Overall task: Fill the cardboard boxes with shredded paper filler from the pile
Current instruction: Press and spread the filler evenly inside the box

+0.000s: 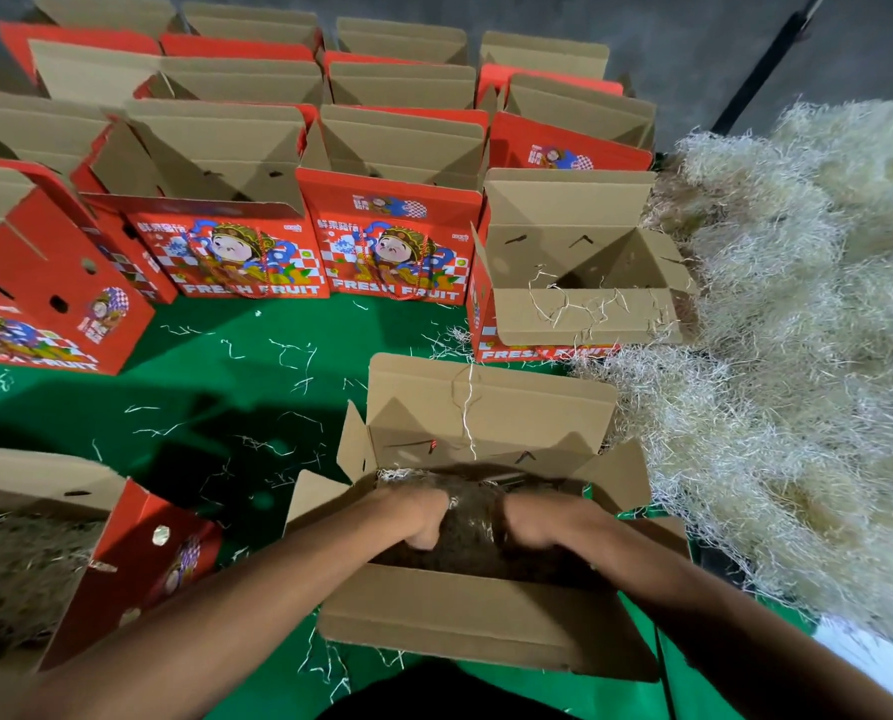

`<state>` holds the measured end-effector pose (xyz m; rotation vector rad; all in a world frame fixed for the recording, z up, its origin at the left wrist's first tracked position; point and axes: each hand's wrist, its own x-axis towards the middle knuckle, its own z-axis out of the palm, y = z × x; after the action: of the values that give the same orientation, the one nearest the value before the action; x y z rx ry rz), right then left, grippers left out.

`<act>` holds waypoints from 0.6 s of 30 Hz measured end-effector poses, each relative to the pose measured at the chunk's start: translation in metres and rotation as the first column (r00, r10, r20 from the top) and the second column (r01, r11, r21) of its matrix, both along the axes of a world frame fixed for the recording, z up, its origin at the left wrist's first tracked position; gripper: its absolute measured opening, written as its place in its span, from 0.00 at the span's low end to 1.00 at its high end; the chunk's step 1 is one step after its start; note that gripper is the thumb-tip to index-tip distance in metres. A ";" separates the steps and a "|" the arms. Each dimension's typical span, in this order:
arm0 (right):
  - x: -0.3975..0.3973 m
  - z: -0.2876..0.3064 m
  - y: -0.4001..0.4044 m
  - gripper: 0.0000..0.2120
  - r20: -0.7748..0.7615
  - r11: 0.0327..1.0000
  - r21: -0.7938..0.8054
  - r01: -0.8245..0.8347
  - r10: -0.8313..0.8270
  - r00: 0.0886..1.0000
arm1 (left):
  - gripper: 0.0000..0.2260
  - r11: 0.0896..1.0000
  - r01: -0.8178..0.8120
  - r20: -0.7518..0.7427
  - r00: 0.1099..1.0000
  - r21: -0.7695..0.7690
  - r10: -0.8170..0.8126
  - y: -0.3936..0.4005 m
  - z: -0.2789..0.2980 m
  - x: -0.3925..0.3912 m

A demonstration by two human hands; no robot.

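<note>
An open cardboard box [486, 615] stands right in front of me on the green floor cover, its flaps spread. Both hands are down inside it. My left hand [413, 517] and my right hand [537, 522] press on the shredded paper filler [473, 517] in the box, fingers curled down into it; the fingertips are hidden. The big pale pile of shredded paper [797, 356] lies to the right. Another open box [579, 314] stands beyond, beside the pile, holding only a few strands.
Rows of red "FRESH FRUIT" boxes [236, 252] with open flaps stand at the back and left. A box with filler in it [44, 553] sits at the near left. Loose strands are scattered over the green cover [200, 407].
</note>
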<state>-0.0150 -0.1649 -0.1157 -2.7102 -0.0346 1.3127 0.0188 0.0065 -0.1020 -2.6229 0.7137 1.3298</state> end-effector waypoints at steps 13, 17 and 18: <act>0.019 -0.047 0.024 0.18 -0.063 0.807 0.363 0.467 -0.479 0.876 | 0.19 0.679 -0.709 -0.063 0.699 -0.191 0.712 -0.007 -0.061 0.022; 0.016 -0.062 0.025 0.17 0.086 0.787 0.491 0.374 -0.470 0.878 | 0.19 0.609 -0.767 -0.052 0.629 -0.202 0.775 -0.005 -0.082 0.027; 0.015 -0.068 0.024 0.16 0.104 0.781 0.510 0.361 -0.472 0.875 | 0.18 0.609 -0.769 -0.061 0.629 -0.197 0.775 -0.004 -0.083 0.026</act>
<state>0.0003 -0.1405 -0.1833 -2.2446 0.1919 0.7367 0.0450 0.0024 -0.1850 -3.2761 -0.4311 1.4022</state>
